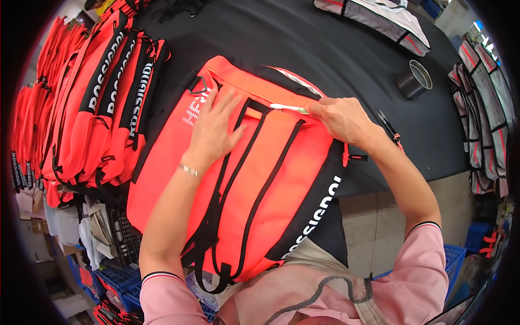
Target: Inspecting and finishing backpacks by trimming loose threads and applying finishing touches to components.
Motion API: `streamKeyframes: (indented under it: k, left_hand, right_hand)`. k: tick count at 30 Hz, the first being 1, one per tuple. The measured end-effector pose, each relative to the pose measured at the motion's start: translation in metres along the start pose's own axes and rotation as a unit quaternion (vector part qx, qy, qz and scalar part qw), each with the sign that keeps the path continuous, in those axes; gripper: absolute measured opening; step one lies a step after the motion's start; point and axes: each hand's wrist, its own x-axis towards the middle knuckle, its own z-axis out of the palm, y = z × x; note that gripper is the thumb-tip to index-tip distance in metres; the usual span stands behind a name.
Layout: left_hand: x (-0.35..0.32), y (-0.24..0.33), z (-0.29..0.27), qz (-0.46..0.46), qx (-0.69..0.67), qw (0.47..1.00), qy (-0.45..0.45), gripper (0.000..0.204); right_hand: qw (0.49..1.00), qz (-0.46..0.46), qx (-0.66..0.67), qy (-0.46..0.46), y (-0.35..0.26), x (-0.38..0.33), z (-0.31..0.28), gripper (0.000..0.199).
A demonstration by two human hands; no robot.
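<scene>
A bright orange-red backpack (162,187) with black trim and a black side panel lies on the black-covered table in front of me, its shoulder straps facing up. My left hand (214,129) rests flat on its upper left part, fingers stretched out and holding nothing. At the bag's upper right, the fingers of my right hand (343,120) are closed around a slim white-and-green tool (287,109). Its white end lies against the orange fabric above the straps; its exact kind is unclear. A zipper pull (355,157) hangs at the bag's right side.
Similar orange backpacks (81,114) stand stacked at the left. Thread snips (389,125) and a dark metal cup (415,79) are on the black tablecloth (260,32) to the right. Grey bags (379,21) lie at the far edge, with more grey bags (487,108) at the far right.
</scene>
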Motion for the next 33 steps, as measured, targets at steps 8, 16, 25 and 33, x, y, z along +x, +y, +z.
streamKeyframes:
  k: [8, 16, 25, 33]
  left_hand:
    - [-0.039, -0.003, 0.01, -0.058, -0.046, 0.996, 0.043, 0.045]
    - [-0.038, 0.0, 0.013, -0.068, -0.069, 0.994, 0.041, 0.046]
    - [-0.037, -0.001, 0.014, -0.074, -0.07, 0.994, 0.039, 0.047]
    - [-0.04, -0.002, 0.009, -0.09, -0.079, 0.992, 0.024, 0.045]
  right_hand:
    - [1.0, -0.016, 0.018, -0.017, -0.001, 0.003, -0.035, 0.018]
    - [0.994, -0.048, 0.039, 0.089, -0.028, 0.049, 0.013, 0.023]
    - [0.994, -0.077, -0.01, 0.075, -0.024, 0.049, 0.017, 0.027]
    - [0.992, -0.083, 0.044, 0.088, -0.017, 0.042, -0.003, 0.021]
